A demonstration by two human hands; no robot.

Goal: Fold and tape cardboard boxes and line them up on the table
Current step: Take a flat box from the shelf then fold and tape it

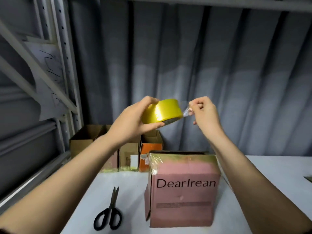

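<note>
Grey curtains (185,73) hang behind a white table (270,174), above which the left hand (133,120) grips a yellow tape roll (162,113) while the right hand (205,114) pinches its loose clear end. Below them stands a pink box (183,191) (printed "DearIrean", top edge taped), with black scissors (110,211) lying to its left. Open boxes (130,152) line the table's far left edge.

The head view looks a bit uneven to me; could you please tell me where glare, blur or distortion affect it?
In the head view, glare streaks the yellow tape roll held by the left hand; the tape end pinched by the right hand is slightly blurred; the wide lens bends the shelf frame at left; the pink box print stays readable.
</note>
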